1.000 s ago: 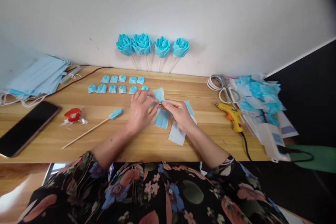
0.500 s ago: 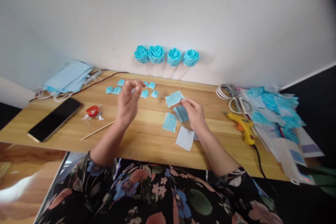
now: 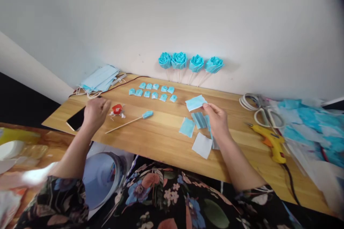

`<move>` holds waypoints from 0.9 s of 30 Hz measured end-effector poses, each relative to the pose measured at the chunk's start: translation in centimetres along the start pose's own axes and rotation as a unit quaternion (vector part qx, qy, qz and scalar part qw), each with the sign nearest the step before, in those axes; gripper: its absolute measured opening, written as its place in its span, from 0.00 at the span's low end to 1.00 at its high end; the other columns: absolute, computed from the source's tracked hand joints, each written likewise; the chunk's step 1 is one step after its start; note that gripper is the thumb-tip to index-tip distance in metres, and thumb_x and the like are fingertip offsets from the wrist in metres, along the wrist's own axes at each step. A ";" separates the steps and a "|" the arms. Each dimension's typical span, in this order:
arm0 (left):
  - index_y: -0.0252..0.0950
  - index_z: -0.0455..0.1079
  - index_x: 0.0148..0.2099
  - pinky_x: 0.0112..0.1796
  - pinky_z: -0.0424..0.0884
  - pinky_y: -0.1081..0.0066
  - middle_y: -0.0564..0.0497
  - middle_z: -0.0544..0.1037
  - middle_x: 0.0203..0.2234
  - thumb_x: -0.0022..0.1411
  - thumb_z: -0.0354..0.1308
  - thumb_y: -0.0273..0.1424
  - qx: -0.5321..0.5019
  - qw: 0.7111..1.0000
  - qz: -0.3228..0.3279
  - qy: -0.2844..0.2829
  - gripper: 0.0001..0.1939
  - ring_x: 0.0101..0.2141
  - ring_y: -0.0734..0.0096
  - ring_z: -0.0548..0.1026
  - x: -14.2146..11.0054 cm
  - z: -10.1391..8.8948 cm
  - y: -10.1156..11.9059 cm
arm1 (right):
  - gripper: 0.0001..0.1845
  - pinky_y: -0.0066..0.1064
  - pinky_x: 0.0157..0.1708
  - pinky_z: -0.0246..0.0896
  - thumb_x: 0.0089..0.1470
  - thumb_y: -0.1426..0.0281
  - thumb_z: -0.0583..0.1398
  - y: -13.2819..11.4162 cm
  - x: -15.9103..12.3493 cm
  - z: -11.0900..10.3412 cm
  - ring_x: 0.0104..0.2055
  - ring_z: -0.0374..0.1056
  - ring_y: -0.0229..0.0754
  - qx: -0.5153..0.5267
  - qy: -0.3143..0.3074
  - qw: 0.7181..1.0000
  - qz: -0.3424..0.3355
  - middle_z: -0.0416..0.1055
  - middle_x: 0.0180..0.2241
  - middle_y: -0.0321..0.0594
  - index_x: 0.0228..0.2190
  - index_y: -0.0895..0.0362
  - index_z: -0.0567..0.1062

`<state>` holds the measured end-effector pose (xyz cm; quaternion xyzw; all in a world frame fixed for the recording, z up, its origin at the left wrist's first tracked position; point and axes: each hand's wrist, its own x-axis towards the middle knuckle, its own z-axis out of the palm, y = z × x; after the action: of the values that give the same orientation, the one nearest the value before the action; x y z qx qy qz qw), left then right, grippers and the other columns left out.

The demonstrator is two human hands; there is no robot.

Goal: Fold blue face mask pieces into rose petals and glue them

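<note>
Between its thumb and fingers my right hand [image 3: 217,118] pinches the corner of a light blue rectangle of mask fabric [image 3: 195,103], raised above the table. Under and beside it lie a blue square [image 3: 187,127], a pleated blue piece [image 3: 199,120] and a white square [image 3: 202,145]. My left hand [image 3: 96,112] is closed over the far end of a black phone [image 3: 76,118]; whatever its fingers may hold is hidden. Right of that hand lies a wooden stick [image 3: 125,125] with a small blue fabric bud [image 3: 147,114] on its tip.
Folded blue petals [image 3: 147,94] lie in two rows. Several blue fabric roses [image 3: 179,60] on sticks lean on the wall. A mask stack [image 3: 100,78] and red wrapper [image 3: 117,109] sit left; scissors [image 3: 268,117], yellow glue gun [image 3: 271,141] and fabric scraps [image 3: 317,121] right. A bucket [image 3: 118,179] stands below.
My left hand has moved left from above the folded petals to the phone. My right hand still pinches the blue rectangle. The view has swung left, showing the bucket.
</note>
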<state>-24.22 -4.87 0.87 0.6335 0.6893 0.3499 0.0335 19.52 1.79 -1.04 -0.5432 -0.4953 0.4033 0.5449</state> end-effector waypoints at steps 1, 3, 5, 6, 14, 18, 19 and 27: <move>0.37 0.61 0.20 0.36 0.64 0.64 0.52 0.67 0.18 0.62 0.56 0.36 0.018 1.000 0.006 -0.002 0.19 0.27 0.66 0.69 -0.2 0.0 0.1 | 0.16 0.27 0.26 0.55 0.50 0.56 0.65 -0.1 0.0 0.0 0.26 0.61 0.35 0.000 -0.005 1.000 0.000 0.69 0.23 0.32 0.26 0.56 0.78; 0.36 0.72 0.32 0.45 0.68 0.55 0.43 0.78 0.35 0.62 0.56 0.39 0.063 0.997 0.036 0.003 0.13 0.41 0.52 0.76 -0.7 -0.2 0.8 | 0.17 0.26 0.26 0.55 0.50 0.55 0.65 -0.4 -0.2 0.1 0.25 0.60 0.35 0.005 -0.021 1.000 0.001 0.68 0.22 0.32 0.25 0.56 0.77; 0.36 0.71 0.55 0.57 0.60 0.43 0.37 0.70 0.59 0.60 0.59 0.42 0.095 0.993 0.037 0.058 0.24 0.60 0.35 0.65 -1.1 -0.3 2.4 | 0.17 0.26 0.25 0.55 0.50 0.54 0.65 -0.6 -0.3 0.1 0.24 0.60 0.35 0.013 -0.036 0.999 0.002 0.67 0.21 0.32 0.24 0.56 0.76; 0.38 0.65 0.62 0.61 0.55 0.41 0.39 0.62 0.66 0.60 0.59 0.43 0.078 0.994 0.046 0.060 0.30 0.65 0.34 0.58 -1.4 -0.3 3.6 | 0.18 0.26 0.25 0.56 0.50 0.54 0.65 -0.7 -0.4 0.0 0.24 0.60 0.35 0.018 -0.047 0.999 0.004 0.67 0.21 0.32 0.24 0.56 0.76; 0.42 0.68 0.60 0.49 0.74 0.53 0.39 0.71 0.59 0.54 0.65 0.50 -0.458 0.848 -0.054 -0.261 0.34 0.55 0.49 0.73 -0.7 8.2 15.5 | 0.18 0.30 0.29 0.60 0.51 0.54 0.64 -0.8 -0.9 -0.4 0.26 0.62 0.37 0.083 -0.148 0.985 -0.032 0.68 0.23 0.34 0.23 0.55 0.76; 0.37 0.77 0.48 0.39 0.75 0.59 0.37 0.80 0.45 0.53 0.64 0.55 -0.562 0.706 -0.108 -0.417 0.30 0.44 0.53 0.78 1.1 12.7 19.0 | 0.18 0.30 0.31 0.60 0.54 0.55 0.63 -1.4 -1.2 -0.8 0.28 0.63 0.38 0.070 -0.194 0.977 -0.046 0.68 0.25 0.34 0.23 0.55 0.74; 0.35 0.78 0.44 0.36 0.74 0.62 0.39 0.80 0.39 0.52 0.66 0.53 -0.557 0.697 -0.119 -0.436 0.28 0.39 0.57 0.78 1.4 13.2 19.7 | 0.18 0.30 0.31 0.60 0.54 0.54 0.62 -1.5 -1.2 -0.8 0.28 0.63 0.38 0.053 -0.198 0.977 -0.051 0.68 0.25 0.34 0.23 0.55 0.74; 0.34 0.75 0.31 0.34 0.69 0.69 0.52 0.77 0.25 0.50 0.70 0.40 -0.581 0.759 -0.151 -0.251 0.14 0.28 0.72 0.72 0.9 14.4 21.7 | 0.30 0.36 0.42 0.67 0.60 0.44 0.52 -1.3 -0.4 -0.6 0.36 0.72 0.44 0.089 -0.170 0.981 -0.029 0.77 0.30 0.42 0.34 0.54 0.81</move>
<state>1.11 1.22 1.74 0.4452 0.4077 0.5019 0.6195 19.94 1.17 0.21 -0.4019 -0.5583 0.5162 0.5102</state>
